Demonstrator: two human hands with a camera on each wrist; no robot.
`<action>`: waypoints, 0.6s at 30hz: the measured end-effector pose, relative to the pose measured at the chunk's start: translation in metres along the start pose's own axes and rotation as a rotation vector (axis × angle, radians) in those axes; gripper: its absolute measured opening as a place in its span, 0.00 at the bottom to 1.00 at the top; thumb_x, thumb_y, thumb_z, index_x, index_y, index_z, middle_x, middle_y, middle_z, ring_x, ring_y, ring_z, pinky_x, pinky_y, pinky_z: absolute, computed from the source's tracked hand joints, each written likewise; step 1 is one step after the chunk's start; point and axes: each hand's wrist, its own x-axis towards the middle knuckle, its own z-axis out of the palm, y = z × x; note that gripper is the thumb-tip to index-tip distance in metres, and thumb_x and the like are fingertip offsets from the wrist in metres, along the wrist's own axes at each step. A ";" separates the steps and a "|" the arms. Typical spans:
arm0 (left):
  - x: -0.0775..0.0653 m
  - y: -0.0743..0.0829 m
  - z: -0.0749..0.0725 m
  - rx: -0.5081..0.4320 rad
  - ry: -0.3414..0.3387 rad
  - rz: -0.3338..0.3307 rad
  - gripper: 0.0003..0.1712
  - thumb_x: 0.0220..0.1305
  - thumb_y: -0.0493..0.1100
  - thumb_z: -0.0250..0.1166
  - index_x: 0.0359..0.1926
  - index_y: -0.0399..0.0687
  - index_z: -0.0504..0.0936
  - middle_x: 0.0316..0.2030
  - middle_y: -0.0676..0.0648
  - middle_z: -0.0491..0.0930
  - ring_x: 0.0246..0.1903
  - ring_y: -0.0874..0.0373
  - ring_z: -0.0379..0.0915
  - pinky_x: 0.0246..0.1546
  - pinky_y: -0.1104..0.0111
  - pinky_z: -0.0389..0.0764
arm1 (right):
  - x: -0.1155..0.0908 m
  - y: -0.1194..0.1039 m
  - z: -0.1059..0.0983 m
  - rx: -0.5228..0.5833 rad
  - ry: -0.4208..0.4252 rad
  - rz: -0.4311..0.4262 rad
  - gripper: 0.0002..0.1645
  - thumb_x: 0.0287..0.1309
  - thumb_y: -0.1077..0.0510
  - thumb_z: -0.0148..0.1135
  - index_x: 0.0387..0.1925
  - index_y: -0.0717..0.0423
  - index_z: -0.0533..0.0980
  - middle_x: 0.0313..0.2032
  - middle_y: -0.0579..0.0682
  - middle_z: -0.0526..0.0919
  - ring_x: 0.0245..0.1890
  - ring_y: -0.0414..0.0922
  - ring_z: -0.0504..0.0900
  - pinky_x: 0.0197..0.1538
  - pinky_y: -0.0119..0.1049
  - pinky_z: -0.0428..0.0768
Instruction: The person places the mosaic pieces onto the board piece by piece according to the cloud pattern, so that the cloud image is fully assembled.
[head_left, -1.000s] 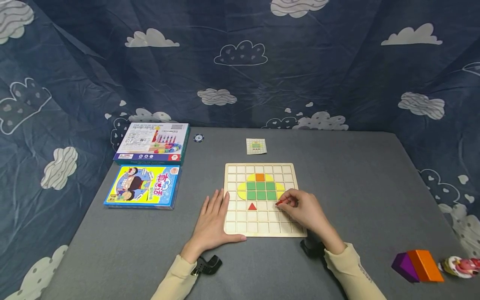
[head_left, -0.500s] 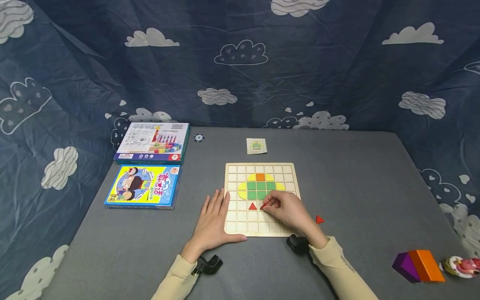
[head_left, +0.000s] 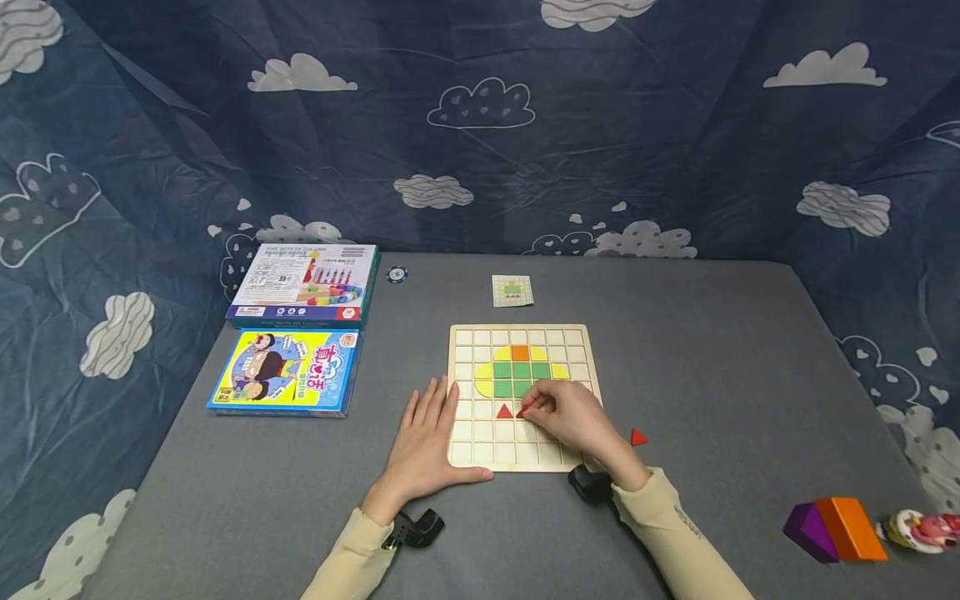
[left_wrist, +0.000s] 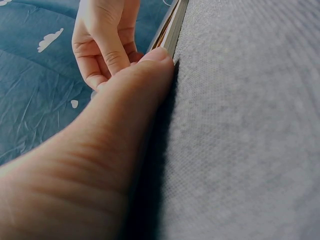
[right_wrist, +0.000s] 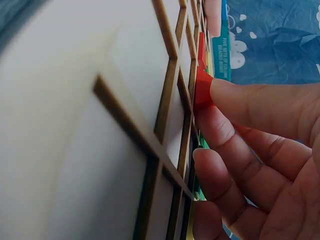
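A wooden grid board [head_left: 472, 454] lies mid-table, bearing green squares [head_left: 522, 379], an orange square [head_left: 520, 353] and yellow rounded pieces [head_left: 483, 381]. One red triangle [head_left: 505, 412] sits in a cell below the green ones. My right hand [head_left: 573, 417] pinches a second red triangle [right_wrist: 202, 89] between thumb and fingers, at the cell just right of the first; the right wrist view shows it touching the grid. My left hand [head_left: 423, 442] lies flat with fingers spread along the board's left edge, thumb at the front edge. Another red triangle [head_left: 638, 437] lies on the table right of the board.
Behind the board lies a small pattern card [head_left: 512, 291]. Two boxes, one white and purple [head_left: 303, 283], one blue and yellow [head_left: 283, 372], are at the left, with a round chip [head_left: 397, 274] nearby. Purple [head_left: 812, 532] and orange blocks [head_left: 851, 529] and a figurine [head_left: 921, 531] stand front right.
My right hand has moved left across the board with the pinched triangle, then stayed nearly still. The loose triangle on the right came into sight from behind the arm. My left hand has not moved.
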 end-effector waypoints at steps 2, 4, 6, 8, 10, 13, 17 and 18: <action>0.000 0.000 0.000 0.001 0.002 0.002 0.74 0.39 0.83 0.57 0.74 0.39 0.44 0.73 0.39 0.41 0.72 0.49 0.31 0.68 0.55 0.33 | 0.001 0.000 0.000 -0.006 0.000 0.006 0.05 0.49 0.61 0.71 0.26 0.49 0.81 0.22 0.38 0.78 0.22 0.35 0.72 0.28 0.33 0.71; 0.000 0.000 0.000 0.000 0.005 0.004 0.74 0.39 0.83 0.58 0.74 0.38 0.44 0.73 0.39 0.41 0.72 0.48 0.31 0.68 0.55 0.33 | 0.001 -0.001 0.000 -0.011 0.002 0.010 0.05 0.50 0.61 0.71 0.25 0.49 0.82 0.22 0.38 0.78 0.22 0.36 0.72 0.28 0.34 0.70; 0.000 0.000 0.000 0.000 0.005 0.005 0.74 0.39 0.83 0.58 0.74 0.38 0.44 0.73 0.39 0.41 0.72 0.48 0.31 0.68 0.55 0.33 | 0.002 -0.001 0.000 -0.023 0.008 0.010 0.04 0.50 0.61 0.71 0.25 0.48 0.82 0.22 0.38 0.78 0.22 0.36 0.72 0.28 0.34 0.70; 0.000 0.000 0.000 0.005 0.005 0.006 0.74 0.39 0.83 0.58 0.74 0.39 0.44 0.73 0.39 0.41 0.72 0.48 0.31 0.68 0.55 0.33 | 0.002 -0.001 -0.001 -0.033 0.016 0.013 0.04 0.50 0.60 0.71 0.25 0.48 0.83 0.22 0.38 0.79 0.22 0.36 0.72 0.28 0.34 0.70; 0.000 0.000 0.000 0.009 0.004 0.006 0.74 0.39 0.83 0.58 0.74 0.38 0.44 0.73 0.39 0.41 0.72 0.48 0.31 0.68 0.55 0.33 | 0.002 -0.002 -0.001 -0.041 0.025 0.021 0.03 0.50 0.60 0.71 0.25 0.48 0.84 0.23 0.38 0.79 0.23 0.36 0.72 0.28 0.35 0.70; 0.000 0.000 0.000 0.014 0.004 0.006 0.74 0.39 0.83 0.58 0.74 0.38 0.44 0.73 0.39 0.41 0.72 0.48 0.31 0.68 0.55 0.33 | 0.002 -0.003 -0.001 -0.041 0.033 0.045 0.03 0.50 0.59 0.72 0.25 0.49 0.84 0.23 0.38 0.79 0.23 0.37 0.72 0.29 0.35 0.70; 0.000 0.000 -0.001 0.012 0.002 0.004 0.74 0.39 0.83 0.58 0.74 0.38 0.44 0.73 0.39 0.40 0.72 0.49 0.30 0.68 0.55 0.33 | 0.001 -0.005 -0.002 -0.041 0.043 0.074 0.03 0.49 0.59 0.73 0.24 0.49 0.84 0.22 0.38 0.79 0.23 0.37 0.73 0.29 0.36 0.70; 0.000 0.000 -0.001 0.010 0.001 0.003 0.74 0.39 0.83 0.58 0.74 0.38 0.44 0.73 0.39 0.40 0.72 0.49 0.30 0.68 0.55 0.33 | 0.001 -0.005 -0.002 -0.042 0.045 0.080 0.03 0.48 0.59 0.73 0.24 0.48 0.84 0.22 0.38 0.79 0.23 0.37 0.73 0.30 0.36 0.70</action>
